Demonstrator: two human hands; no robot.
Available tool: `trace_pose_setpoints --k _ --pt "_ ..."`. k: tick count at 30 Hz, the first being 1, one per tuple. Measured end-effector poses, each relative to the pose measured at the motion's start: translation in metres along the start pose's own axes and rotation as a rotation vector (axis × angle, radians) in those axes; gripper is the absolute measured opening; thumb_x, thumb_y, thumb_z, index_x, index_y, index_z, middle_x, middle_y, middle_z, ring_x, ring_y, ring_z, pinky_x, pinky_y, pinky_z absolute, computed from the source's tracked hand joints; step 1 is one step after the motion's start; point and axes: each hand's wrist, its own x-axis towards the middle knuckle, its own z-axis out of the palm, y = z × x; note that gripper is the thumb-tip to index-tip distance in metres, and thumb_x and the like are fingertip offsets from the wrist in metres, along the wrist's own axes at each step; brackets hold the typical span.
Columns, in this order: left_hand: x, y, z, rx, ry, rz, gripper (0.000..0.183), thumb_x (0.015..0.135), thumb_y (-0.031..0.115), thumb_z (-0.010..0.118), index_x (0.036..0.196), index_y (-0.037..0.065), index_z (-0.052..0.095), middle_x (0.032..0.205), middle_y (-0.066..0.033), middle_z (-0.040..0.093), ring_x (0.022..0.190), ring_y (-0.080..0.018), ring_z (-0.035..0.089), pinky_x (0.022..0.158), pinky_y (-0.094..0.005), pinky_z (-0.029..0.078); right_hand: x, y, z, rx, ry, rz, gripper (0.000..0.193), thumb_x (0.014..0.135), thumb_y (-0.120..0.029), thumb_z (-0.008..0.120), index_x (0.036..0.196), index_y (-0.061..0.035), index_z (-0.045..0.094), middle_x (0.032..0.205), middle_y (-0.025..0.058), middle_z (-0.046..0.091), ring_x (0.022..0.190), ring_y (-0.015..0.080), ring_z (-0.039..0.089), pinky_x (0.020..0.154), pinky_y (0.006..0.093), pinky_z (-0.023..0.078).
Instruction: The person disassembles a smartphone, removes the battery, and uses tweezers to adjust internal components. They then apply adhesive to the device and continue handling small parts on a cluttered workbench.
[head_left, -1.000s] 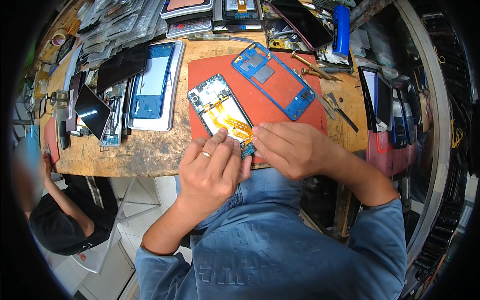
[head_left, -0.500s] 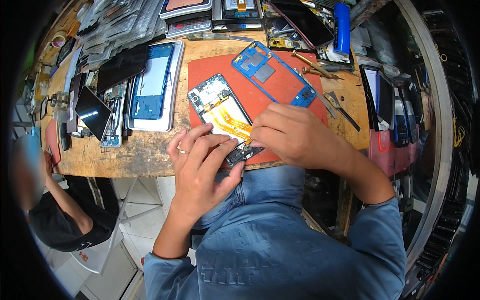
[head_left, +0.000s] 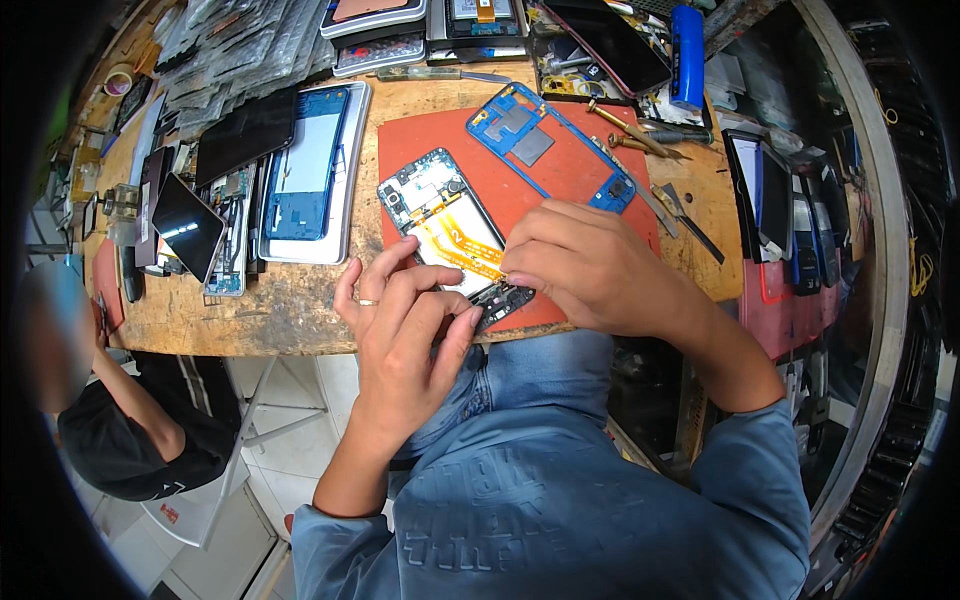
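An opened smartphone lies on a red mat, its back off and its inner parts showing. Two orange flex cables run slantwise across its white battery area. My left hand is curled at the phone's lower left edge, gripping it with fingers on the side and the thumb by the bottom corner; a ring is on one finger. With fingers pinched together, my right hand holds the lower right end of the flex cable; the fingers hide the exact grip. A blue phone mid-frame lies beyond, on the mat.
Screwdrivers and tweezers lie right of the red mat. At left are a blue phone frame in a white tray and several dark phones. Plastic sleeves are piled behind. Another person's arm is at far left.
My left fingers have drawn back a little from the cable, and the thumb has moved up toward the index finger. My right hand stays at the cable's end with slight motion.
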Motion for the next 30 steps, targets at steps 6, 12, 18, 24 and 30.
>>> trace_pose_setpoints --k 6,12,18,24,30 --pt "0.009 0.001 0.000 -0.036 0.013 -0.055 0.008 0.094 0.012 0.078 0.100 0.011 0.073 0.108 -0.0017 0.074 0.130 -0.0334 0.060 0.119 -0.0558 0.024 0.003 0.000 0.001 0.138 0.057 0.086 0.009 0.095 -0.006 0.074 0.097 -0.0002 0.067 0.095 0.0136 0.064 0.089 0.0362 0.066 0.077 0.0462 0.054" --pt "0.021 -0.004 0.002 0.038 0.110 -0.062 0.010 0.095 0.010 0.076 0.104 0.008 0.072 0.103 -0.0041 0.073 0.115 -0.0314 0.064 0.114 -0.0503 0.031 0.010 0.004 0.004 0.178 0.032 0.235 0.014 0.100 -0.011 0.069 0.096 0.0018 0.068 0.094 0.0166 0.064 0.089 0.0393 0.065 0.078 0.0496 0.052" --pt "0.022 -0.007 0.003 -0.005 0.147 -0.068 0.016 0.094 0.013 0.079 0.109 0.008 0.074 0.098 -0.0046 0.071 0.112 -0.0297 0.064 0.111 -0.0480 0.034 0.019 0.003 0.004 0.143 -0.006 0.292 0.019 0.102 -0.016 0.067 0.093 0.0008 0.069 0.091 0.0164 0.063 0.088 0.0398 0.066 0.077 0.0515 0.051" --pt "0.029 0.000 0.010 -0.037 0.096 -0.089 0.017 0.092 0.016 0.082 0.105 0.009 0.074 0.090 -0.0029 0.067 0.105 -0.0268 0.061 0.108 -0.0470 0.033 0.018 0.006 0.004 0.142 -0.013 0.291 0.018 0.101 -0.016 0.068 0.093 0.0004 0.069 0.091 0.0155 0.063 0.088 0.0394 0.066 0.076 0.0509 0.051" --pt "0.032 -0.002 0.011 -0.099 0.076 -0.127 0.012 0.092 0.016 0.081 0.100 0.010 0.075 0.087 -0.0020 0.066 0.102 -0.0258 0.059 0.106 -0.0467 0.033 0.017 0.006 0.006 0.173 0.015 0.287 0.018 0.101 -0.016 0.068 0.093 0.0007 0.068 0.091 0.0146 0.062 0.087 0.0388 0.065 0.075 0.0502 0.051"
